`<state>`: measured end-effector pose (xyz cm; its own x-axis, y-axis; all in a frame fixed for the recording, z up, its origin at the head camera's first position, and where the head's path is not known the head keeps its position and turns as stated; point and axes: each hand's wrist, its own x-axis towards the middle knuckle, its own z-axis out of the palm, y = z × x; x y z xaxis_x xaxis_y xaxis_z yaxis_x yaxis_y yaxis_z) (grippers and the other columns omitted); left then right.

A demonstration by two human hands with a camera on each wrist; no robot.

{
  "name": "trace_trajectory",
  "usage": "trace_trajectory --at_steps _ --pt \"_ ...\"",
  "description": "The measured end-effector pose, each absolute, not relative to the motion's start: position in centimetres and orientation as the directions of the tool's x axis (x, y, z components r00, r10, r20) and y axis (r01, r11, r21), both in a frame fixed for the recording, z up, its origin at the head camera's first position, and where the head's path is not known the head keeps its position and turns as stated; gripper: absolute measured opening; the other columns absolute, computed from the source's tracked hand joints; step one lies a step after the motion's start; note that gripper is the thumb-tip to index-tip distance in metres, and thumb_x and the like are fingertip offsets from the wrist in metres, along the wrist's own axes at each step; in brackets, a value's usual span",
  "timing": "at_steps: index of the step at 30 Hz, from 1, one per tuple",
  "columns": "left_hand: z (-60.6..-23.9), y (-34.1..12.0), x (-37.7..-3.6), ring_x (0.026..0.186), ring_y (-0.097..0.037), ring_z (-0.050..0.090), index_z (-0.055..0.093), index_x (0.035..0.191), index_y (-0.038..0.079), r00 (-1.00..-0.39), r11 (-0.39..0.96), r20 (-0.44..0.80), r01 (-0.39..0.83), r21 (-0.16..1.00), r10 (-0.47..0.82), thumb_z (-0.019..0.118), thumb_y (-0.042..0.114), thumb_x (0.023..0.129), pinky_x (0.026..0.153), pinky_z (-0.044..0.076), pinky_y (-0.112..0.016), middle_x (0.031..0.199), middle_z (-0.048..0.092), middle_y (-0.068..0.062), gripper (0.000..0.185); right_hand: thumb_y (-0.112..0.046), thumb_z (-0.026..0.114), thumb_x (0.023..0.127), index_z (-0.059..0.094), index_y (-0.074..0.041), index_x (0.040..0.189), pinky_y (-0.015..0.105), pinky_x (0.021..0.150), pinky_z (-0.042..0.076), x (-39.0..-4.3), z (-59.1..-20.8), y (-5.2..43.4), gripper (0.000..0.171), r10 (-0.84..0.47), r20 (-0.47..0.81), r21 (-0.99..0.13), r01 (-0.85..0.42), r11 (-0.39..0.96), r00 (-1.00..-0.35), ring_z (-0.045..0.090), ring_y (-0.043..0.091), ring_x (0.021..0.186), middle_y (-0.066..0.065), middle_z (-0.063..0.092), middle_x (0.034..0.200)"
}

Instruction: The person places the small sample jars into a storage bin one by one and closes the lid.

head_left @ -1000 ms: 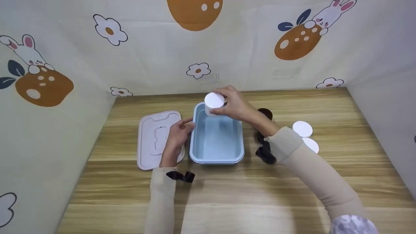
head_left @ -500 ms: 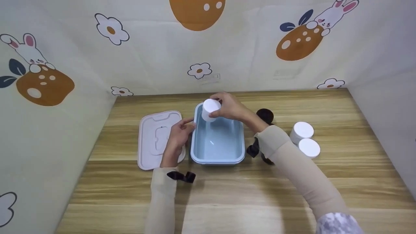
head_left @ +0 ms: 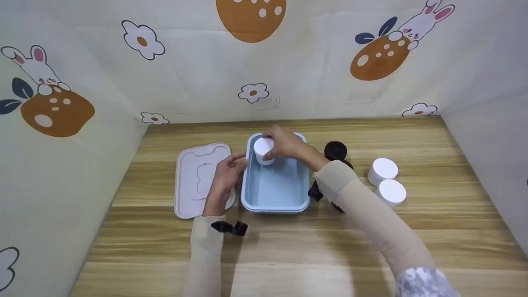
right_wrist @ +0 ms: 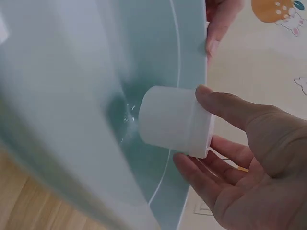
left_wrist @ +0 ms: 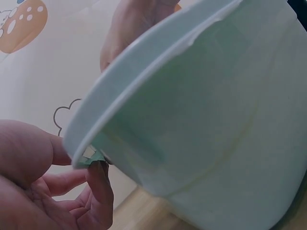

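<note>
My right hand grips a white lidded jar by its lid end, at the far left corner of a light blue plastic storage box. In the right wrist view, thumb and fingers pinch the jar across its lid, and its base is down inside the box. My left hand holds the box's left rim. Seen from the left wrist, the thumb is at the rim with curled fingers beneath it.
A pale pink lid lies flat left of the box, partly under the left forearm. Several black jars stand on the right, partly hidden by the right sleeve. Beyond them are two white jars. A printed cloth walls the wooden table.
The right hand has lowered the white jar from above the box's far rim, toward me and slightly left, into the box. The left hand stays at the rim.
</note>
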<state>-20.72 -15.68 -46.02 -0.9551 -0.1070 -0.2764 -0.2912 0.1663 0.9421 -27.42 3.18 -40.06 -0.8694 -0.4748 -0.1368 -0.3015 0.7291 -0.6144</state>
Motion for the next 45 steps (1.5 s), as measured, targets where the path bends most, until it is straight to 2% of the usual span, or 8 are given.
trace_trajectory --at_steps 9,17,22,27,36,42,45 --pt "-46.0 -15.8 -20.8 0.096 -0.023 0.07 0.059 0.137 0.01 -0.945 0.151 -0.31 -0.323 0.934 -0.102 0.061 0.018 0.099 0.076 0.055 -0.029 0.117 0.069 -0.018 0.039 -0.011 0.083 0.081 0.06 -0.005 0.135 0.045 0.105 0.047 -27.2 -39.8 2.2 0.059 -0.488 -0.232 -0.575 -0.286 0.767 -0.842 0.055 0.03 0.12 0.014 0.057 0.134" --pt "-45.9 -15.6 -20.6 0.087 -0.019 0.068 0.06 0.136 0.011 -0.947 0.158 -0.302 -0.317 0.935 -0.108 0.061 0.018 0.099 0.075 0.054 -0.032 0.112 0.069 -0.016 0.038 -0.001 0.077 0.084 0.053 -0.008 0.143 0.049 0.109 0.047 -27.3 -40.0 1.6 0.064 -0.499 -0.309 -0.528 -0.29 0.798 -0.809 0.053 0.034 0.131 0.017 0.051 0.145" --pt "-46.2 -15.6 -20.5 0.09 -0.021 0.071 0.06 0.136 0.007 -0.954 0.155 -0.279 -0.294 0.943 -0.111 0.062 0.016 0.099 0.079 0.054 -0.032 0.114 0.07 -0.019 0.038 0.001 0.077 0.083 0.053 -0.005 0.143 0.046 0.111 0.045 -27.5 -40.2 1.4 0.065 -0.544 -0.299 -0.487 -0.364 0.794 -0.784 0.053 0.034 0.131 0.018 0.053 0.144" --pt "-46.1 -15.5 -20.6 0.092 -0.021 0.07 0.059 0.137 0.006 -0.958 0.171 -0.267 -0.282 0.944 -0.106 0.062 0.015 0.099 0.079 0.055 -0.031 0.117 0.07 -0.022 0.039 0.003 0.077 0.083 0.051 -0.005 0.144 0.046 0.112 0.044 -27.7 -40.3 1.5 0.067 -0.547 -0.314 -0.482 -0.366 0.796 -0.776 0.051 0.034 0.132 0.02 0.051 0.144" --pt "-45.7 -15.6 -20.7 0.095 -0.021 0.068 0.06 0.136 0.009 -0.953 0.18 -0.284 -0.299 0.937 -0.107 0.062 0.017 0.099 0.078 0.054 -0.028 0.119 0.07 -0.02 0.038 -0.002 0.075 0.086 0.044 -0.01 0.15 0.051 0.114 0.041 -27.6 -39.5 2.2 0.071 -0.541 -0.341 -0.502 -0.338 0.796 -0.768 0.049 0.035 0.135 0.019 0.049 0.147" --pt "-45.8 -15.5 -20.9 0.093 -0.021 0.069 0.061 0.137 0.011 -0.952 0.173 -0.287 -0.302 0.938 -0.105 0.062 0.017 0.099 0.081 0.055 -0.032 0.117 0.07 -0.019 0.038 -0.01 0.076 0.088 0.051 -0.005 0.145 0.049 0.113 0.043 -27.3 -38.1 3.3 0.062 -0.583 -0.279 -0.53 -0.384 0.756 -0.763 0.051 0.034 0.133 0.018 0.053 0.144" --pt "-46.0 -15.6 -20.9 0.092 -0.02 0.069 0.061 0.136 0.011 -0.952 0.177 -0.285 -0.301 0.937 -0.11 0.062 0.016 0.099 0.078 0.054 -0.03 0.116 0.07 -0.019 0.038 -0.014 0.076 0.089 0.056 -0.004 0.14 0.048 0.114 0.041 -26.9 -37.2 3.9 0.056 -0.599 -0.222 -0.536 -0.417 0.734 -0.769 0.05 0.034 0.134 0.018 0.052 0.143"
